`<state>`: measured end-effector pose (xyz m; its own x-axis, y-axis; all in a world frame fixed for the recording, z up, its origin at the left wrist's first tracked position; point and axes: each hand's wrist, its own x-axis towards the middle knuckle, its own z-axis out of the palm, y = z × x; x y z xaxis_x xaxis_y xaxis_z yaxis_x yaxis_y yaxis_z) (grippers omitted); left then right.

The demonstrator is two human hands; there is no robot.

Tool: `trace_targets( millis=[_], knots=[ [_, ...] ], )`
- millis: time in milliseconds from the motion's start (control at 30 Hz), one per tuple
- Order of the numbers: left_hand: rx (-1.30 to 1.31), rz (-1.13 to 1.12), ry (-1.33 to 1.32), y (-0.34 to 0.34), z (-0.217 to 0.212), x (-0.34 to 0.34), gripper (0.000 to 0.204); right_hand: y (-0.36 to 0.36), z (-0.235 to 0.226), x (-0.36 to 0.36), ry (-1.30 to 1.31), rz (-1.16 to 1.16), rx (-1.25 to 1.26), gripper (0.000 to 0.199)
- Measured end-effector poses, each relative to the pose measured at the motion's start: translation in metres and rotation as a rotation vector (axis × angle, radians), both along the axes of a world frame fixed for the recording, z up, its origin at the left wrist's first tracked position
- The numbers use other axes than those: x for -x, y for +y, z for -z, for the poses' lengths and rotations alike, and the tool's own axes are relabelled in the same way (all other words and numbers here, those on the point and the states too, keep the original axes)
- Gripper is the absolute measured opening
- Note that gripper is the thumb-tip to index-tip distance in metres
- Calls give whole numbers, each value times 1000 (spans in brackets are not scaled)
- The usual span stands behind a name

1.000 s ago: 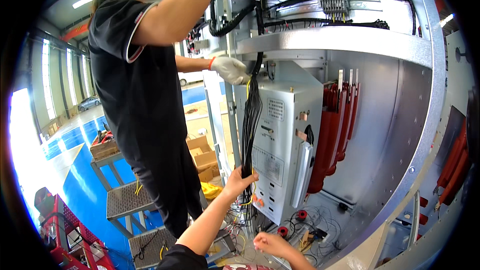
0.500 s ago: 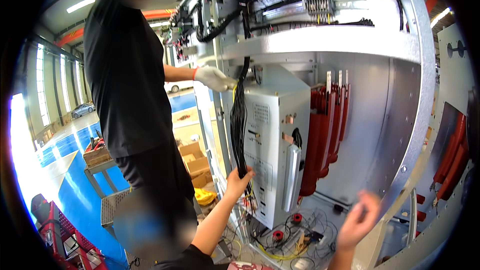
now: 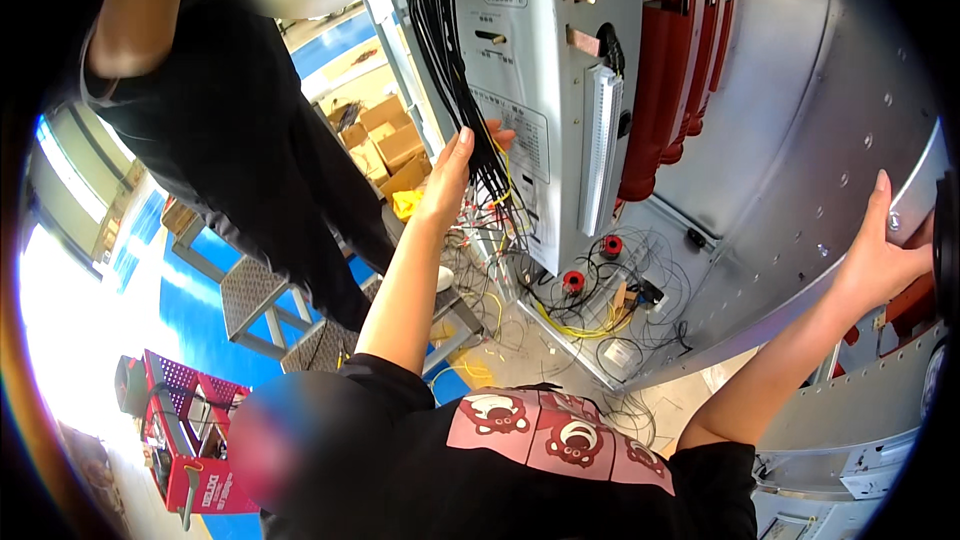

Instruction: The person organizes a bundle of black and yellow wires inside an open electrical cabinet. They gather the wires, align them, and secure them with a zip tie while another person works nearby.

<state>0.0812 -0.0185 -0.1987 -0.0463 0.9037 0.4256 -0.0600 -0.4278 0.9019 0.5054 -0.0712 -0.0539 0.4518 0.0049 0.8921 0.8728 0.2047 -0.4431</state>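
A bundle of thin black wires (image 3: 440,50) hangs down the front of a grey metal box (image 3: 520,60) in the cabinet, with a few yellow wires among them. My left hand (image 3: 452,175) is wrapped round the bundle's lower part, thumb in front and fingertips showing past its right side. Loose wire ends spread below the hand. At the far right, my right hand (image 3: 880,255) grips the edge of the cabinet frame (image 3: 915,185), with its thumb pointing up. Its fingertips are partly hidden behind the edge.
Dark red insulators (image 3: 655,90) stand behind the box. On the cabinet floor lie red spools (image 3: 612,246) and tangled wires. To the left are a co-worker (image 3: 230,110) in black, a metal step stool (image 3: 262,290), cardboard boxes (image 3: 385,140) and a red tool cart (image 3: 190,440).
My view has dropped lower. My right hand has swung right to the cabinet frame, while my left hand stays at the wires. The co-worker's gloved hand at the bundle's top is out of view.
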Motion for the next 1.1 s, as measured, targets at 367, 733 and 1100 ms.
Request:
trace_targets(
  millis=[367, 733, 1100],
  knots=[
    [175, -105, -14, 0, 13, -7, 27, 27, 34, -36, 33, -50, 158, 52],
    [214, -67, 278, -32, 2, -9, 20, 16, 34, -24, 3, -69, 96, 63],
    [101, -102, 96, -25, 15, -6, 24, 8, 24, -13, 164, -234, 57, 66]
  ],
)
